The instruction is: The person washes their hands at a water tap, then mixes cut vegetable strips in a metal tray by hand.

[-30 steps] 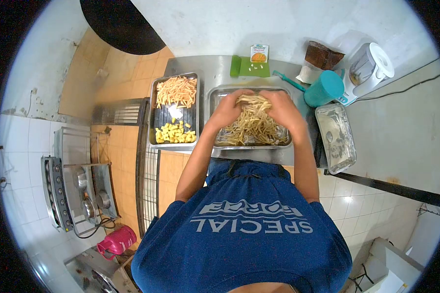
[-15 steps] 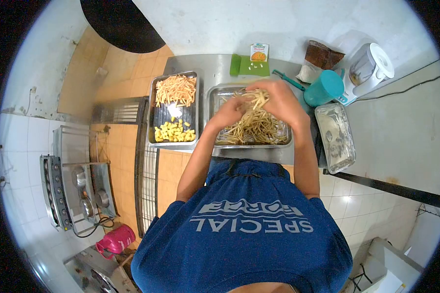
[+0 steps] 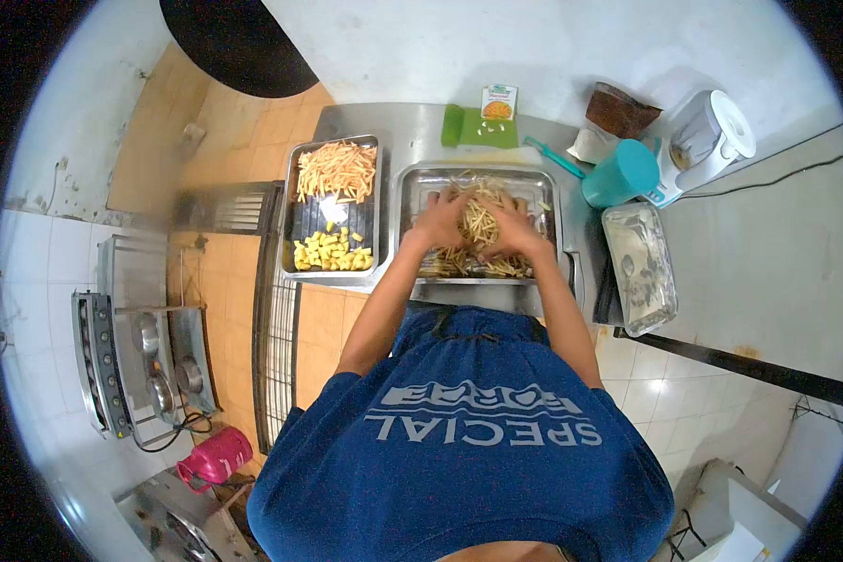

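My left hand and my right hand are inside a metal tray in the middle of the counter. Between them they clasp a heap of thin pale-yellow potato strips, one hand cupped on each side. More strips lie on the tray floor near my wrists, and a few loose ones are scattered at its far side. Some fingertips are buried in the heap and hidden.
To the left, a second tray holds orange strips and yellow chunks. Behind are a green sheet and a packet. At right stand a teal jug, a blender, a brown packet and a whitish-coated tray.
Both hands have come down from above the tray, the right one moving nearer me. The strips are now gathered between them, and the tray's far rim has come into view.
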`<state>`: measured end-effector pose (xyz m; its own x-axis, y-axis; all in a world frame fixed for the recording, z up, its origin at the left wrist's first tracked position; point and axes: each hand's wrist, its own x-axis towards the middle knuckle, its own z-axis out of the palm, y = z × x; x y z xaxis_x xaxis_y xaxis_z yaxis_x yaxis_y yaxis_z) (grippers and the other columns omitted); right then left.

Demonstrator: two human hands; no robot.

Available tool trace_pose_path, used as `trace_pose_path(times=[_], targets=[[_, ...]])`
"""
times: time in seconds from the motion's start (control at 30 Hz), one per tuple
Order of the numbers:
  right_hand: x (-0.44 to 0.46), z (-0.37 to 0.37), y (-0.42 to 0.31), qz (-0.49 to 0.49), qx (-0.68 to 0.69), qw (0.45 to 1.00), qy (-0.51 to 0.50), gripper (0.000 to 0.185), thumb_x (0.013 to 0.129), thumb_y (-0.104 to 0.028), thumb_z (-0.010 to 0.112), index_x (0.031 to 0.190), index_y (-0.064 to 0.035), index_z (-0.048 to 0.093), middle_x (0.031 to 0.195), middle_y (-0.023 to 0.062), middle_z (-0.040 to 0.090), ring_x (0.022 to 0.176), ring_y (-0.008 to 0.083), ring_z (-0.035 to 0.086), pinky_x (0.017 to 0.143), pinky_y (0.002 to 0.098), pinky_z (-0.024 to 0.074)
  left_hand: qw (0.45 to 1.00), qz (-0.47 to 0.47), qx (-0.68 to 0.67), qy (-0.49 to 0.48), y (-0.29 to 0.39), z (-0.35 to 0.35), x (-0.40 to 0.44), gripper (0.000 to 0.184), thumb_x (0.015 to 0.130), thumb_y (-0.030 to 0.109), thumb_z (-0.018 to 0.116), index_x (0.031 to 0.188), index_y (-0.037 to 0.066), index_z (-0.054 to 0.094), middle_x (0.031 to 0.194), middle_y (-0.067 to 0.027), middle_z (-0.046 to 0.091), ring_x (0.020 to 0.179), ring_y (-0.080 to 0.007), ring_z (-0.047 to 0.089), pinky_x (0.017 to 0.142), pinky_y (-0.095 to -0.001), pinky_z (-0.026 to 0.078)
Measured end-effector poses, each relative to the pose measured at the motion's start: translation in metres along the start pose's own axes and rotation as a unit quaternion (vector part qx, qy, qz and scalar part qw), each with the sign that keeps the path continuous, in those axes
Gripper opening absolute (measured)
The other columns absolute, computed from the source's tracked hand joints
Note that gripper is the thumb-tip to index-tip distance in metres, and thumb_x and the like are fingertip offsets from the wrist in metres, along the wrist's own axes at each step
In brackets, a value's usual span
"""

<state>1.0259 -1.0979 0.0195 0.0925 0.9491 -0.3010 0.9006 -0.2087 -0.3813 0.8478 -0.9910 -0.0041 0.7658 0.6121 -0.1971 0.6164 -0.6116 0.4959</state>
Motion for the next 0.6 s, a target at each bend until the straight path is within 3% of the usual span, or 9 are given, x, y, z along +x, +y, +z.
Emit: trace_pose_path(times=[0.07, 0.13, 0.17, 0.23, 0.3, 0.33, 0.43, 0.53, 0.6], targets=[[0.004, 0.007, -0.006, 0.033, -0.018, 0.999, -0.011, 0.127, 0.048, -0.03, 0.099, 0.157, -0.0208, 0.035, 0.164, 0.0206, 0.021, 0.142, 0.0498, 0.035, 0.116, 0.0493, 0.04, 1.0, 0.004, 0.003, 0.009, -0.007, 0.021, 0.015, 0.106, 0.059, 0.029, 0.09, 0.152, 0.026, 0.04, 0.154, -0.0209, 0.04, 0.135, -0.0533, 0.041, 0.106, -0.0578, 0.045], [0.02, 0.023, 0.007, -0.039, 0.08, 0.995, 0.054, 0.099, 0.057, -0.017, 0.091, 0.146, -0.0157, 0.05, 0.154, 0.0239, 0.04, 0.13, 0.0465, 0.05, 0.109, 0.0484, 0.0451, 1.0, 0.005, 0.006, 0.023, -0.005, 0.022, 0.025, 0.104, 0.059, 0.027, 0.09, 0.151, 0.024, 0.042, 0.15, -0.0226, 0.047, 0.132, -0.0514, 0.046, 0.104, -0.0557, 0.047], [0.025, 0.028, 0.015, -0.041, 0.08, 0.994, 0.054, 0.099, 0.057, -0.017, 0.091, 0.146, -0.0157, 0.05, 0.154, 0.0239, 0.04, 0.13, 0.0465, 0.05, 0.109, 0.0484, 0.0451, 0.999, 0.001, -0.043, -0.006, -0.004, 0.017, 0.027, 0.097, 0.061, 0.023, 0.087, 0.148, 0.02, 0.046, 0.14, -0.0237, 0.055, 0.125, -0.0488, 0.053, 0.102, -0.0527, 0.049], [0.033, 0.018, 0.022, -0.098, 0.162, 0.98, 0.06, 0.077, 0.06, -0.012, 0.089, 0.133, -0.0091, 0.062, 0.133, 0.0238, 0.062, 0.118, 0.0414, 0.061, 0.102, 0.0443, 0.0495, 0.996, -0.002, -0.09, -0.028, -0.002, 0.006, 0.029, 0.089, 0.063, 0.02, 0.084, 0.145, 0.016, 0.05, 0.129, -0.0249, 0.063, 0.118, -0.0462, 0.06, 0.099, -0.0497, 0.051], [0.029, 0.001, 0.024, -0.092, 0.182, 0.977, 0.063, 0.069, 0.062, -0.01, 0.087, 0.128, -0.0063, 0.065, 0.123, 0.0238, 0.066, 0.113, 0.0393, 0.064, 0.099, 0.0424, 0.0505, 0.991, 0.004, -0.131, 0.0, 0.0, 0.001, 0.025, 0.069, 0.067, 0.014, 0.077, 0.133, 0.008, 0.061, 0.108, -0.0249, 0.07, 0.103, -0.043, 0.066, 0.093, -0.0459, 0.054], [0.021, -0.015, 0.019, -0.082, 0.204, 0.974, 0.063, 0.062, 0.064, -0.008, 0.085, 0.123, -0.0034, 0.068, 0.113, 0.0238, 0.071, 0.109, 0.0372, 0.067, 0.097, 0.0406, 0.0516, 0.991, 0.005, -0.131, 0.001, -0.002, 0.0, 0.026, 0.069, 0.067, 0.014, 0.077, 0.133, 0.008, 0.061, 0.108, -0.0249, 0.07, 0.103, -0.043, 0.066, 0.093, -0.0459, 0.054], [0.007, -0.036, 0.023, -0.101, 0.214, 0.966, 0.106, 0.055, 0.069, 0.0, 0.076, 0.123, 0.0003, 0.067, 0.116, 0.0245, 0.07, 0.111, 0.0357, 0.067, 0.097, 0.0377, 0.0515, 0.97, 0.086, -0.22, 0.064, -0.012, -0.008, 0.022, 0.051, 0.071, 0.005, 0.069, 0.122, 0.004, 0.068, 0.102, -0.0213, 0.073, 0.095, -0.0349, 0.071, 0.086, -0.044, 0.054], [-0.009, -0.061, 0.018, -0.131, 0.277, 0.948, 0.088, 0.049, 0.074, 0.005, 0.07, 0.122, -0.0011, 0.067, 0.113, 0.0196, 0.073, 0.11, 0.0311, 0.069, 0.099, 0.0368, 0.0515, 0.958, 0.018, -0.286, 0.026, -0.003, -0.037, 0.008, 0.049, 0.073, 0.0, 0.066, 0.122, 0.002, 0.067, 0.102, -0.0172, 0.074, 0.093, -0.0251, 0.071, 0.083, -0.0399, 0.055], [-0.017, -0.071, 0.023, -0.21, 0.26, 0.937, 0.102, 0.057, 0.074, 0.011, 0.064, 0.129, -0.0024, 0.063, 0.122, 0.0163, 0.071, 0.119, 0.0277, 0.065, 0.104, 0.0353, 0.0483, 0.962, 0.056, -0.266, 0.03, -0.003, -0.047, 0.001, 0.044, 0.079, -0.003, 0.063, 0.122, 0.001, 0.066, 0.107, -0.0142, 0.074, 0.1, -0.0184, 0.069, 0.087, -0.0347, 0.054]])
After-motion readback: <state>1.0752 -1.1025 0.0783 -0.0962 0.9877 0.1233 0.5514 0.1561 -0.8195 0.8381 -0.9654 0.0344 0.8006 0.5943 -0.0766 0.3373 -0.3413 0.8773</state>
